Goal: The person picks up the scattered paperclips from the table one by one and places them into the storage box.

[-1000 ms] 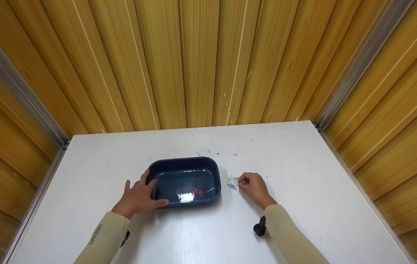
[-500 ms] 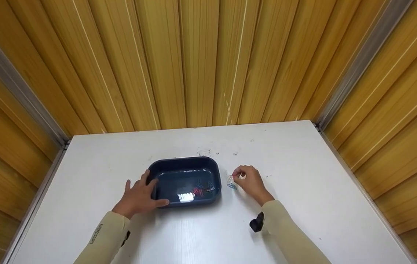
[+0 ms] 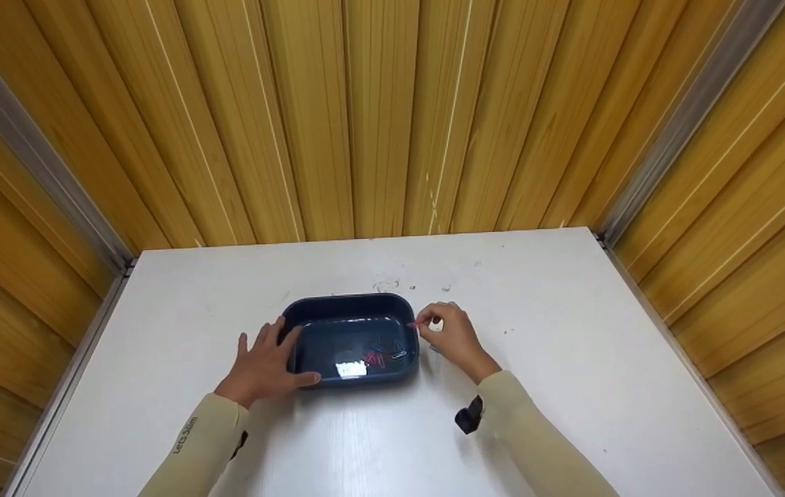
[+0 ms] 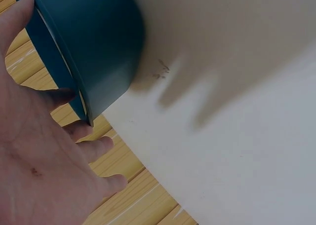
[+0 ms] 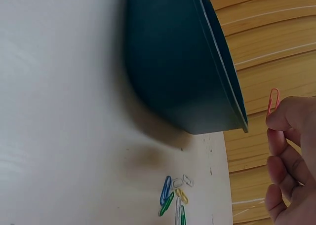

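Observation:
My right hand [image 3: 453, 338] pinches a pink paper clip [image 5: 273, 100] between thumb and forefinger, at the right rim of a dark blue tray [image 3: 347, 378]. The clip stands up from the fingertips in the right wrist view. At the tray's left end, my left hand [image 3: 264, 366] rests on the rim with fingers spread, the thumb on the near edge and one finger reaching inside. Several paper clips [image 3: 380, 357], red and other colours, lie in the tray's right part. Outside, beside the tray, lie more: a blue clip [image 5: 165, 190], a yellow clip [image 5: 181, 195], green and whitish ones.
A white table [image 3: 558, 414] bears the tray. Yellow wood-patterned walls [image 3: 378, 138] close off the back and both sides. Small dark marks [image 3: 386, 286] show on the table behind the tray.
My right hand has lifted the pink paper clip from the loose clips and brought it left and away from me to the tray's rim. My left hand has stayed on the tray.

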`<state>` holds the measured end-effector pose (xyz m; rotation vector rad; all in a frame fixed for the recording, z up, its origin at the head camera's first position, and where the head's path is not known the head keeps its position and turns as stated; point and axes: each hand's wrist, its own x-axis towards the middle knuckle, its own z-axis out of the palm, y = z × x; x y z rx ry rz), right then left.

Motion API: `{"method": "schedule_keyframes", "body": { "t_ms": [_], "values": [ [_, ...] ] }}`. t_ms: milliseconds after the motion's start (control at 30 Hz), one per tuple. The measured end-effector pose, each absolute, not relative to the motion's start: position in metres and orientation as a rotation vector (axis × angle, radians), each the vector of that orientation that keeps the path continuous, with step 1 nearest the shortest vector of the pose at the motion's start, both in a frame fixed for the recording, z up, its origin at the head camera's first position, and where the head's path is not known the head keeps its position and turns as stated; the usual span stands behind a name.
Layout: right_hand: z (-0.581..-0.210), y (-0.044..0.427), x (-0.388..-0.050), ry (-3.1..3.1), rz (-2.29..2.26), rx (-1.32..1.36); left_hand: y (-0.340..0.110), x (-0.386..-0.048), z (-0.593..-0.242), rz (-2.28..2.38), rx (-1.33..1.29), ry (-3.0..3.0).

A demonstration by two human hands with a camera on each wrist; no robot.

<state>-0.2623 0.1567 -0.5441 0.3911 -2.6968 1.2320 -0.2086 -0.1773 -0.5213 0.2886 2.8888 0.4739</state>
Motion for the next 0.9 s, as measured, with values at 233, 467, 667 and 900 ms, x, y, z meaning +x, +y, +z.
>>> {"method": "schedule_keyframes", "body": {
  "t_ms": [233, 467, 667, 900],
  "values": [
    [-0.541, 0.142, -0.262, -2.697, 1.212, 0.461, -0.175, -0.208, -0.519, 0.448, 0.327, 2.918],
    [-0.54, 0.133, -0.264, -2.705, 1.186, 0.532, -0.173, -0.207, -0.523, 0.443, 0.316, 2.946],
    [-0.541, 0.136, -0.263, -2.727, 1.203, 0.54, -0.172, -0.206, -0.533, 0.455, 0.313, 3.007],
    [-0.543, 0.145, -0.264, -2.679, 1.237, 0.472, -0.171, -0.204, -0.543, 0.482, 0.328, 3.116]
  ]
}}
